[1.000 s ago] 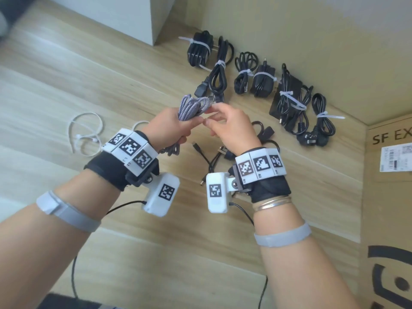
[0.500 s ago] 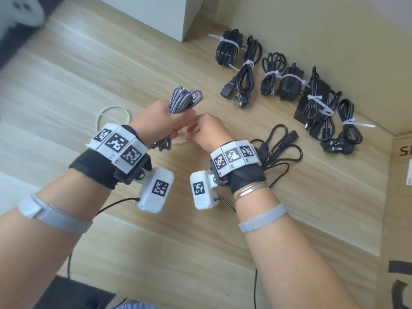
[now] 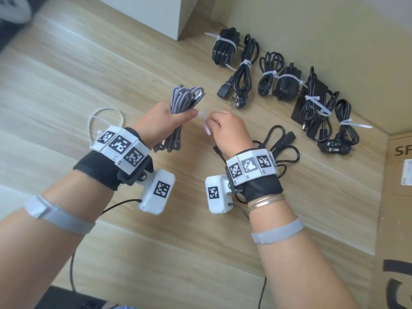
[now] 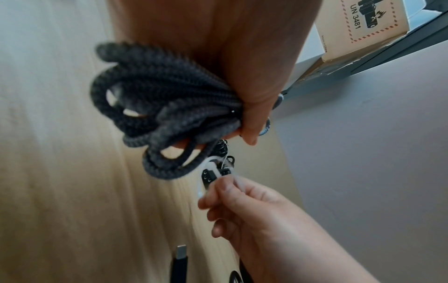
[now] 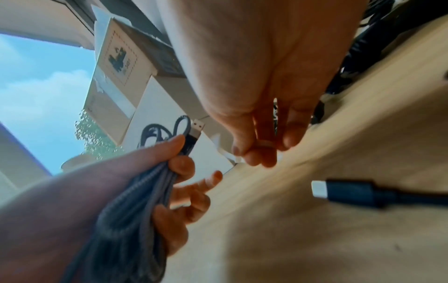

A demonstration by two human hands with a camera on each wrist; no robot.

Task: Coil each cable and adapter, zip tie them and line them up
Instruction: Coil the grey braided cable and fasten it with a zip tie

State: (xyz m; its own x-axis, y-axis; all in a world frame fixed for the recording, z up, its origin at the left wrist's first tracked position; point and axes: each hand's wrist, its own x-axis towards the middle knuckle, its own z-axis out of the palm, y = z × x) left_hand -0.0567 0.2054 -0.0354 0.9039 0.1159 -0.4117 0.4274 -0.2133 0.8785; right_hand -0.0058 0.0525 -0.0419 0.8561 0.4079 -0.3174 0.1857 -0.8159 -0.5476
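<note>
My left hand (image 3: 166, 121) grips a coiled grey braided cable (image 3: 181, 101) by its middle, above the wooden floor; the coil's loops (image 4: 155, 107) bulge out below the fist, and its USB plug (image 5: 196, 128) sticks out past the thumb. Just to the right, my right hand (image 3: 225, 128) pinches a white zip tie (image 3: 204, 121) between thumb and fingertips; the tie (image 4: 208, 172) is blurred and stands a little apart from the coil. A row of black cables and adapters (image 3: 287, 83), each bound with a white tie, lies along the wall.
A loose black cable (image 3: 283, 143) lies uncoiled on the floor under my right wrist, its plug (image 5: 339, 191) close by. Spare white zip ties (image 3: 104, 117) lie left of my left wrist. A cardboard box (image 3: 399, 197) stands at the right, a white cabinet (image 3: 156, 12) at the back.
My hands have drawn apart: the right hand moved right, off the coil, with the zip tie pinched in it. The left hand keeps its grip on the braided coil.
</note>
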